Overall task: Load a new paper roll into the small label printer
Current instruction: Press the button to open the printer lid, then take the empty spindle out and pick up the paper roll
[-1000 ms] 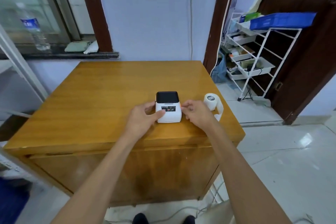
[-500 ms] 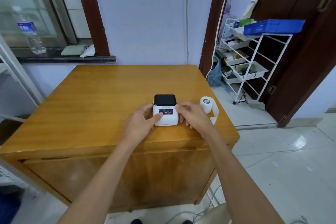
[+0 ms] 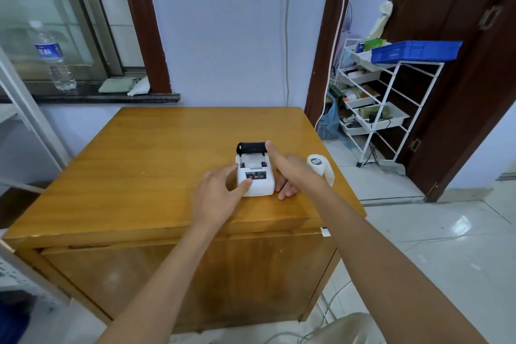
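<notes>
Head view: small white label printer [image 3: 255, 176] standing near the front edge of the wooden surface [image 3: 156, 165], black lid [image 3: 251, 147] raised at its far side, paper bay open. Left hand [image 3: 220, 195] against the printer's left side, thumb on the front panel, fingers spread, not clamped. Right hand [image 3: 290, 170] along the printer's right side, forefinger touching the lid, other fingers loosely curled. White paper roll [image 3: 318, 166] just right of the printer, behind the right hand.

Wooden table [image 3: 156, 165], glossy top: white label printer [image 3: 255, 179] (lid up), paper roll [image 3: 318, 166] just beside.
</notes>
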The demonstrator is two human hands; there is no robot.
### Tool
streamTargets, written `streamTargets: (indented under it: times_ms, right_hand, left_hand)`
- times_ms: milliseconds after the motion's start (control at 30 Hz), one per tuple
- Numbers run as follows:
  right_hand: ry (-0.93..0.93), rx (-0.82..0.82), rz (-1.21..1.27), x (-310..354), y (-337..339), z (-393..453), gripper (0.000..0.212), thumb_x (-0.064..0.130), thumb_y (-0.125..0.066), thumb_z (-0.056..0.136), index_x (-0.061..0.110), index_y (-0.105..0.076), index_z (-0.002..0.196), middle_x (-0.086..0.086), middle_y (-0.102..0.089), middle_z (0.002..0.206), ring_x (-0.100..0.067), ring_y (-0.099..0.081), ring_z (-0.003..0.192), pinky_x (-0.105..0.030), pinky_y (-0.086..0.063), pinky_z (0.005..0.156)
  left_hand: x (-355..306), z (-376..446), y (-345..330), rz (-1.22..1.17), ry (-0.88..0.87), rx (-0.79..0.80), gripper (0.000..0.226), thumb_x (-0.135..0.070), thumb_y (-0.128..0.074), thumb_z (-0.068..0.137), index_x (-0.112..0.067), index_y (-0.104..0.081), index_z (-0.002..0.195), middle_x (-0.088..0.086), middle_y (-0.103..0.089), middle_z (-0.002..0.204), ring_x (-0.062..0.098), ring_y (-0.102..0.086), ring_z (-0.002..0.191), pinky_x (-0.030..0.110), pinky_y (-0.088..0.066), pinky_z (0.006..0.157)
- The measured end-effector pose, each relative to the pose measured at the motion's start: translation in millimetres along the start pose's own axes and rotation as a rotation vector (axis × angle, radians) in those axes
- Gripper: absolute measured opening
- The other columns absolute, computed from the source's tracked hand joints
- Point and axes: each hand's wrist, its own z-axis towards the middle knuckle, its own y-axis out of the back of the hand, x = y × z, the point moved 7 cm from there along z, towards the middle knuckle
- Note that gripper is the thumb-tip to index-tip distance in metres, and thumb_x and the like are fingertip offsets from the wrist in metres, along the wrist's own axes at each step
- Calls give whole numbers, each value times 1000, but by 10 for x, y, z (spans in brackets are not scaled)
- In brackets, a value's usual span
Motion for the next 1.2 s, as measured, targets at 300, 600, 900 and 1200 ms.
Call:
streamTargets:
  times_ms: [300,600,900,1200]
  right_hand:
    - [67,-293,-126,288,77,282,97,84,-9,92,12,-69,69,-7,-75,69,-27,-74,66,-39,-60,70]
    - [529,-134,-751,693,-131,348,18,43,-67,93,30,-76,101,8,-75,99,-19,-68,94,-31,-44,67]
    - [509,-18,-1140,955,-265,445,20,27,-69,87,13,-75,101,-3,-75,96,-26,-71,91,-31,-46,61]
    - [551,-243,-641,711,582,142,21,42,-74,83,23,-64,89,9,-67,81,-18,-66,85,-35,-49,67]
  left_hand:
    - [3,26,20,-23,-39,7,62,-67,-63,87,-33,-64,139,-4,-72,133,23,-59,127,48,-38,113]
    - [-63,33,-46,91,-75,68,57,-61,-49,94,-45,-49,149,-12,-60,148,19,-51,136,42,-27,116]
    - [-87,9,-107,186,-115,118,57,-60,-30,97,-48,-40,152,-13,-53,155,17,-41,144,42,-21,121]
    - [-89,16,-156,244,-117,132,56,-58,-27,100,-47,-35,155,-7,-53,155,20,-39,145,42,-20,120]
